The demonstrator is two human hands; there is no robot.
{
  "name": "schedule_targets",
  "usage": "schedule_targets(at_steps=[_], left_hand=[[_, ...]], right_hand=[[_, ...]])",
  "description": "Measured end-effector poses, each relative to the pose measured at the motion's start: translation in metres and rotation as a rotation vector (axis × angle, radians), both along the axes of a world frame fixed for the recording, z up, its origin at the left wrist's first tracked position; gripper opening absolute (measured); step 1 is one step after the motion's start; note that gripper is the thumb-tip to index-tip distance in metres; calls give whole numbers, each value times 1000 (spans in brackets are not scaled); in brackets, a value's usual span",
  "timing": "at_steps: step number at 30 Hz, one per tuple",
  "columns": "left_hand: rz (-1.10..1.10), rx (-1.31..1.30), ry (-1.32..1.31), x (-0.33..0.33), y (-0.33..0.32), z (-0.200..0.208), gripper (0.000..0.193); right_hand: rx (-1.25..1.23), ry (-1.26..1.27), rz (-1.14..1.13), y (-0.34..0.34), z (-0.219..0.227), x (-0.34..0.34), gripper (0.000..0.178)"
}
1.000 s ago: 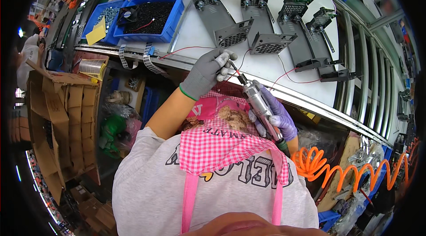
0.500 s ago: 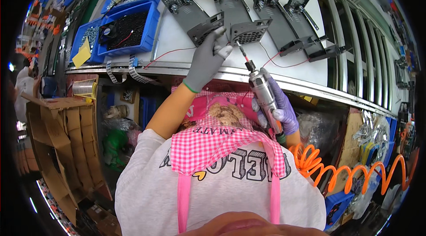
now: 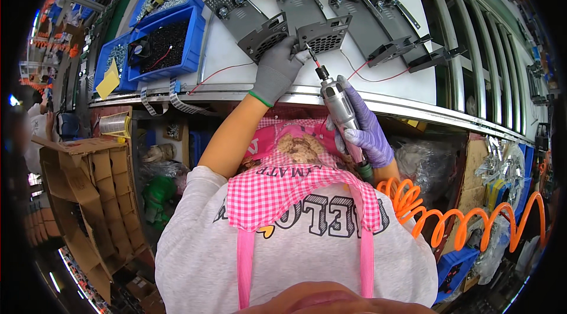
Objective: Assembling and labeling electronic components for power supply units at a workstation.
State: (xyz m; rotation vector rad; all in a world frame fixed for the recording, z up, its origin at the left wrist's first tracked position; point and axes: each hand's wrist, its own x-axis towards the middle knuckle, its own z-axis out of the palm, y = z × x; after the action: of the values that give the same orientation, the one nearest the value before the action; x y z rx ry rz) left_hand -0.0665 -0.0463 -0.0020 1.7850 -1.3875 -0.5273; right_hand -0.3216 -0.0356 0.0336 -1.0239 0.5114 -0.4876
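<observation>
Faces a white surface [image 3: 407, 90] edged with metal rail. Has an orange coiled hose [image 3: 404, 196] at the right, below that edge. Has four grey metal brackets in a row on the surface: the leftmost bracket [image 3: 239, 15], the second bracket [image 3: 301, 10] just beside it, the third bracket [image 3: 361, 18] and the rightmost bracket [image 3: 403, 18]. Has a blue bin [image 3: 180, 67] of small dark parts to their left. Holds a silver power screwdriver [image 3: 341, 107] in the purple-gloved right hand [image 3: 369, 137], fingers wrapped round the barrel. Places the grey-gloved left hand [image 3: 276, 72] at the perforated plates of the first two brackets, fingers bent and near together; cannot tell whether pinching anything. Has a black fan [image 3: 139, 53] in the bin and a thin red wire [image 3: 224, 69] left of the leftmost bracket. Points the bit [image 3: 311, 54] toward the second bracket's plate, just beside the left fingertips.
</observation>
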Motion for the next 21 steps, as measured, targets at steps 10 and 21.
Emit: schedule_targets(at_steps=[10,21], left_hand=[[-19,-70,3,-1,2,-4,40],[-92,-81,1813,24,48,-4,34]], right_hand=[[-55,10,-87,6,-1,15,109],[209,-99,-31,12,5,-2,116]])
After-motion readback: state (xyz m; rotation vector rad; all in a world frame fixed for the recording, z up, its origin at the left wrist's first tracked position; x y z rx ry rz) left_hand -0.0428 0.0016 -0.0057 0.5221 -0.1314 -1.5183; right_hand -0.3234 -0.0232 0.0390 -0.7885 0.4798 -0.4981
